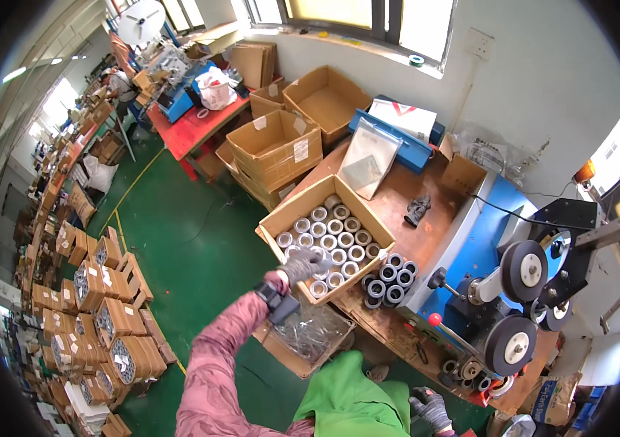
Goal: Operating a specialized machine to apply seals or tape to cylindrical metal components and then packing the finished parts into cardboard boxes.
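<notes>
My left hand point(301, 267), in a grey glove, reaches over the near left side of an open cardboard box point(275, 227). Its fingers are closed on a metal ring point(322, 254) among rows of similar silver rings; the fingers partly cover it. Low in the picture, right of my green apron point(357, 399), my gloved right hand point(430, 409) hangs by the bench edge. Its fingers are loosely apart and hold nothing I can see. Several dark ring-shaped parts point(391, 279) are stacked between the box and a blue machine point(488, 237).
The machine carries large black wheels point(523, 269) and a red-tipped lever point(435, 319). A dark glove point(418, 210) lies on the wooden bench point(390, 218). Under the box, a carton point(310, 335) holds clear plastic. Empty cartons point(273, 138) stand behind; loaded boxes point(135, 357) sit at left.
</notes>
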Demonstrator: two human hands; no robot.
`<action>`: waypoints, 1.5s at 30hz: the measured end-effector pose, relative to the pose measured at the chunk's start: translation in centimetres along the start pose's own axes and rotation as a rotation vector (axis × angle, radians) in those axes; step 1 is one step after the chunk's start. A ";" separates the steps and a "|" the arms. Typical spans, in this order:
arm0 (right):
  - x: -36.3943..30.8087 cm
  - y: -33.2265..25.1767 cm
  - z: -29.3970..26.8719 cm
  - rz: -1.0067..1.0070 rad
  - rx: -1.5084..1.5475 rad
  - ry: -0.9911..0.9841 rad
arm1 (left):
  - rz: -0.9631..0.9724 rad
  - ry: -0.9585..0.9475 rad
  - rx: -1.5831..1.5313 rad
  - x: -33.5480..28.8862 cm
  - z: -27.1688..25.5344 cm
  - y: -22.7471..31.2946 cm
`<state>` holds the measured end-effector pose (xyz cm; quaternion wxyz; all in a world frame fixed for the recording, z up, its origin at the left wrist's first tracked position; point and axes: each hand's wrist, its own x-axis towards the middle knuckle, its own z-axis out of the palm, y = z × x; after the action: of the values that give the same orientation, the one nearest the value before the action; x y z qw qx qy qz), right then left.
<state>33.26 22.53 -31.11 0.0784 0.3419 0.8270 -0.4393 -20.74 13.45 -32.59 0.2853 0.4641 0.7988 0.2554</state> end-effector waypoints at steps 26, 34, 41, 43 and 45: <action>4.3 -4.6 2.0 0.359 -0.013 -0.021 | 0.033 0.568 0.224 14.0 -5.8 -8.5; 21.7 -11.8 3.7 0.058 0.141 -0.224 | -0.546 0.136 0.299 8.3 -7.4 -19.6; 34.5 -15.5 7.0 0.231 0.326 -0.112 | -0.600 0.184 0.367 5.9 -6.6 -17.7; 35.5 -14.2 7.9 0.179 0.355 -0.044 | -0.636 0.193 0.342 4.5 -6.1 -17.7; 36.2 -13.1 8.0 0.142 0.390 -0.001 | -0.662 0.221 0.280 2.9 -5.6 -17.4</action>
<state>-3.74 29.24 -42.66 0.0419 0.4078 0.7001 -0.5846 -36.18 7.63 -40.97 0.1983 0.1850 0.9587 0.0859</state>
